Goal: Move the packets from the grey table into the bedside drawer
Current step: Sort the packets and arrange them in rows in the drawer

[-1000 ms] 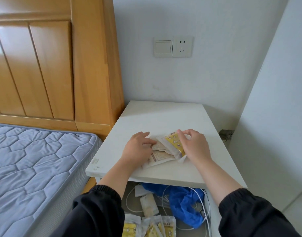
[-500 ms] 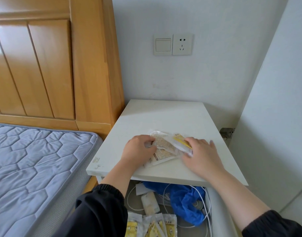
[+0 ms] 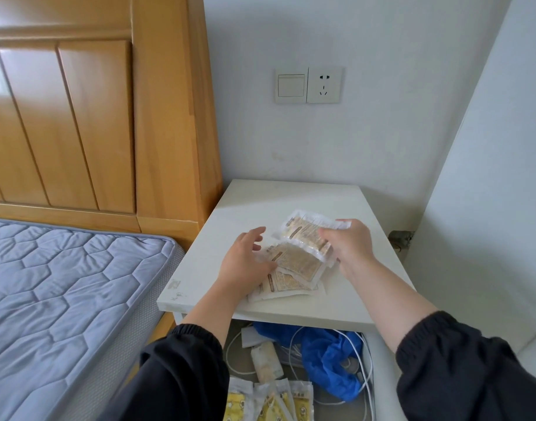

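Observation:
A small pile of pale, beige-printed packets (image 3: 294, 268) lies near the front of the white bedside table top (image 3: 291, 199). My right hand (image 3: 350, 243) pinches one packet (image 3: 306, 230) and holds it tilted just above the pile. My left hand (image 3: 245, 261) rests on the pile's left side with its fingers spread. Below the table top the drawer (image 3: 382, 375) stands pulled out. Several yellow packets (image 3: 269, 401) lie at its front.
The drawer also holds a blue plastic bag (image 3: 330, 357), white cables (image 3: 294, 344) and a small white pouch (image 3: 265, 361). A grey quilted mattress (image 3: 63, 293) and wooden headboard (image 3: 93, 117) stand on the left. A white wall panel (image 3: 488, 208) closes the right side.
My right hand has lifted one packet off the pile and turned it printed side up. My left hand has opened its fingers and stays on the pile.

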`<state>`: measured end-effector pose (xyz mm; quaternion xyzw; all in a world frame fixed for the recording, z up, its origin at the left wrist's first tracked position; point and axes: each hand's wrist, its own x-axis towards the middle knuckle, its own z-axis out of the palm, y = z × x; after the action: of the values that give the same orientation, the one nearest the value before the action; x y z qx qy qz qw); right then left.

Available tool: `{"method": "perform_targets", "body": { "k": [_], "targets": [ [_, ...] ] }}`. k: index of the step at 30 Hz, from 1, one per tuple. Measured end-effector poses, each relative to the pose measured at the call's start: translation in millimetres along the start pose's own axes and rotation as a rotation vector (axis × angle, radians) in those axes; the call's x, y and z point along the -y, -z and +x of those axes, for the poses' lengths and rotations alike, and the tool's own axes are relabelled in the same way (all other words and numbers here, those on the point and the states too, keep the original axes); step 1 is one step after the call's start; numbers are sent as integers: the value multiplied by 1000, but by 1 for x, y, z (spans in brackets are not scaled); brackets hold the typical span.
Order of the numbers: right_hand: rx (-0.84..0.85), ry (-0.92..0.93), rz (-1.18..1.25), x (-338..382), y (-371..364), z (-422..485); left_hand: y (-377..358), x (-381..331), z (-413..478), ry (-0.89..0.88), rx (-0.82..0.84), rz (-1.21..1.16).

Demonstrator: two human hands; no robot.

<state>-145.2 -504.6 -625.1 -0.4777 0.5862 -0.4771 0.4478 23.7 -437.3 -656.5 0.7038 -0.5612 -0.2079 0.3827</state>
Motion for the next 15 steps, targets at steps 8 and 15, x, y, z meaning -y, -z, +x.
{"method": "perform_targets", "body": {
  "k": [8, 15],
  "targets": [
    [78, 302, -780, -14, -17, -16, 4, 1, -5, 61, -6, -145],
    [266, 573, -1085, -8, -17, -29, 1, -1, -4, 71, -27, -33]
  ]
}}
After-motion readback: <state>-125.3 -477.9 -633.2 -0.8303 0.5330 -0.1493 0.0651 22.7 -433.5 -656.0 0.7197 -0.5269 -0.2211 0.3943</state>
